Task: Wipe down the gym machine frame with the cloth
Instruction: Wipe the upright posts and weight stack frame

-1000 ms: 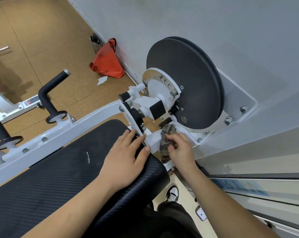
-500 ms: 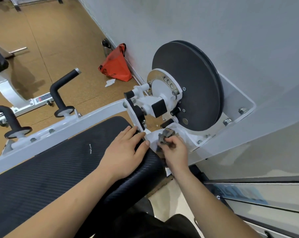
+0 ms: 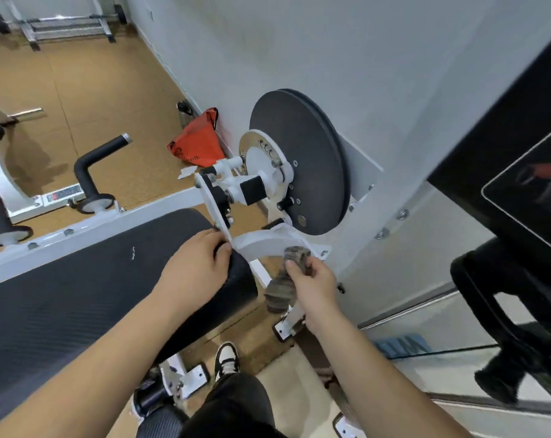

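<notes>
A crumpled grey-brown cloth [image 3: 288, 273] is gripped in my right hand [image 3: 312, 284]; its top end touches the curved white frame bracket [image 3: 261, 245] below the big black disc [image 3: 294, 159], and its lower end hangs down. My left hand [image 3: 193, 268] rests on the end of the black padded bench [image 3: 87, 286], fingertips curled at the edge of the white pivot plate [image 3: 209, 197]. The white frame bar [image 3: 87, 230] runs along the bench's far side.
A grey wall is right behind the disc. An orange bag [image 3: 196, 145] lies on the cork floor by the wall. Black handle posts [image 3: 92, 173] stand at left. A mirror [image 3: 505, 279] at right reflects legs. My shoe [image 3: 225, 358] is below.
My right hand has slid with the cloth down and right along the white bracket, off the spot under the disc. My left hand stays on the bench end. The view has pulled back.
</notes>
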Tool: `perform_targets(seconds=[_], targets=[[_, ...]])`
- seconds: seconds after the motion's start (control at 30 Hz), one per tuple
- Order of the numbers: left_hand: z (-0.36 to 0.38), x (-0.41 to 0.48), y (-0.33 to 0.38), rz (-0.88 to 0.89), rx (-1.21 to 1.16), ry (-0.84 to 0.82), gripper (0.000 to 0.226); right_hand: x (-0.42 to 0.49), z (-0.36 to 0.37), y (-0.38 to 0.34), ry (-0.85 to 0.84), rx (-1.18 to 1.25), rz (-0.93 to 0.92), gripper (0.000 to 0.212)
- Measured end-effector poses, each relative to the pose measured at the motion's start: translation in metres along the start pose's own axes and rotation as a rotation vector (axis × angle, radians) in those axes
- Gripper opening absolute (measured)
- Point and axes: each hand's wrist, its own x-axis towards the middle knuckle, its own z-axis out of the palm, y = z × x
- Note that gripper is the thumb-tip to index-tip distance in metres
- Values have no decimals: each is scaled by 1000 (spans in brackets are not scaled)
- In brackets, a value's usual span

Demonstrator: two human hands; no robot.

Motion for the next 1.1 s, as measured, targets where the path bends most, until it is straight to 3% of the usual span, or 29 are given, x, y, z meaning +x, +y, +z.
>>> perform_targets(seconds=[0.07, 0.17, 0.23, 0.37, 0.5, 0.63, 0.7, 0.8, 0.97, 1.1], targets=[[18, -25, 32, 59, -90, 113, 29, -17, -29, -2, -4, 81, -28, 6], [61, -44, 81, 177, -295, -3, 43, -40, -60, -18, -19, 200, -76, 9], [89, -45, 101, 153, -489, -107, 51, -48, -76, -32, -44, 230, -103, 9], [113, -35, 117, -2, -799, -26, 45, -53, -96, -48, -86, 216, -102, 21], [95, -13, 138, -127, -889, 37, 41, -47, -106, -50, 208, 135, -164, 19], [75, 15, 174, 209, -768, 333, 36, -39, -110, -61, 273, 176, -252, 19], [82, 22, 193, 291, -727, 422, 32, -37, -108, -63, 284, 208, -246, 26], [117, 18, 192, 246, -751, 377, 25, -35, -106, -59, 318, 252, -204, 31], [131, 21, 165, -20, -771, 194, 26, -35, -110, -54, 324, 216, -196, 29], [82, 36, 207, 172, -786, 423, 27, -36, -111, -56, 313, 215, -213, 27]])
